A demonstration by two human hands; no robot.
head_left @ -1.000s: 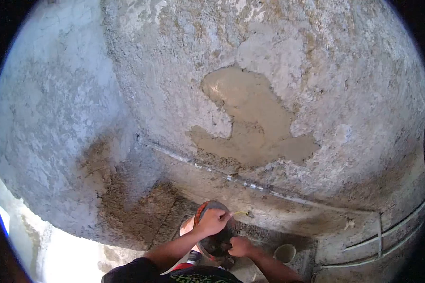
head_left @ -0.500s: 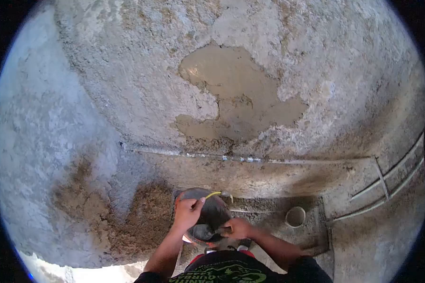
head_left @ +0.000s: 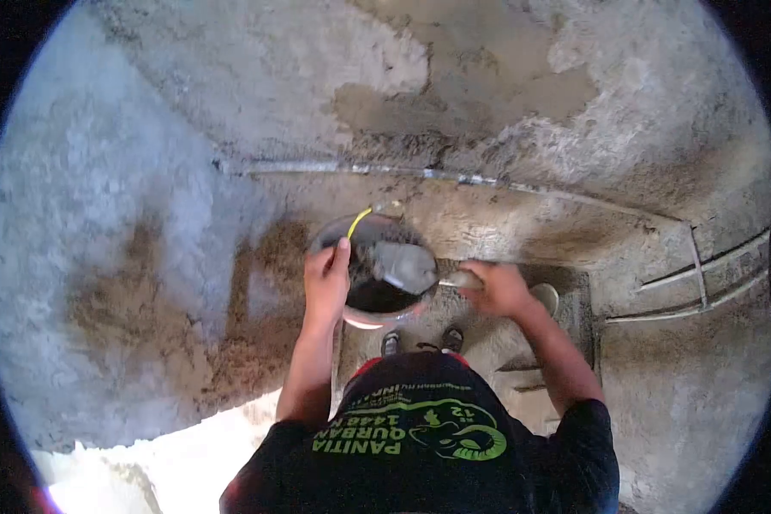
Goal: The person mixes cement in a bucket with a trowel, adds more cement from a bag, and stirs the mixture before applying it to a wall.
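Mortar fills the round grey metal pan (head_left: pixel 377 295), held at its rim by the left hand (head_left: pixel 327 272). The right hand (head_left: pixel 499 288) grips a flat steel trowel (head_left: pixel 405 265) over it. Scooping cleanly probably means holding the pan level below the rough plastered wall (head_left: pixel 231 94).

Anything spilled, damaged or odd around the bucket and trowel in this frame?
Nothing spilled. The left hand grips the rim of the bucket, and the right hand holds the trowel over the dark mortar inside. The wall shows patchy plaster with a fresh wet area, not obvious damage.
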